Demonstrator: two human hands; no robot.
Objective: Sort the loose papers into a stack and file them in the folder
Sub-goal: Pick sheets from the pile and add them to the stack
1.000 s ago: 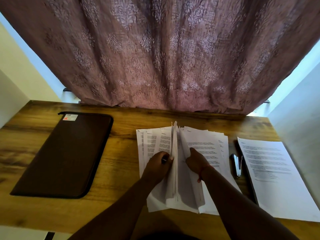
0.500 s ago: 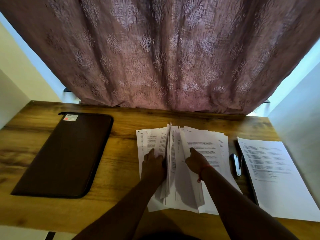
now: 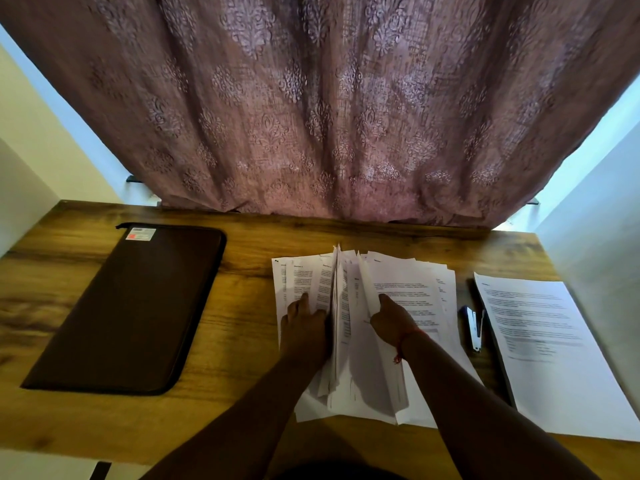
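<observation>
A: Where are the loose papers point(image 3: 408, 289)?
B: Centre-right of the wooden surface point(image 3: 242, 306), a fanned, uneven pile. Some sheets stand on edge in the middle (like a book held half open), others lie flat to either side.

A: Left hand point(image 3: 304, 327)?
B: Palm down on the left-side sheets, fingers point(image 3: 304, 299) straight, flat on the paper and up against the upright leaves. Not curled round anything that I can see.

A: Right hand point(image 3: 391, 322)?
B: On the right part of the pile. Index finger stretched forward, pressing on a printed page beside the lifted sheets. The other fingers seem tucked under, whether they pinch a sheet I cannot tell. Red thread point(image 3: 403, 344) on that wrist.

A: Folder point(image 3: 131, 306)?
B: Dark brown, zipped shut, flat on the left of the surface, well apart from the papers. Small label at its far corner. Neither hand touches it.

A: Anything else?
B: A second neat stack point(image 3: 547, 348) of printed sheets at the far right, reaching the near edge. Between it and the loose pile, a small stapler point(image 3: 475, 329), blue and white, just beside the stack. Patterned mauve curtain point(image 3: 311, 116) hanging behind the surface
</observation>
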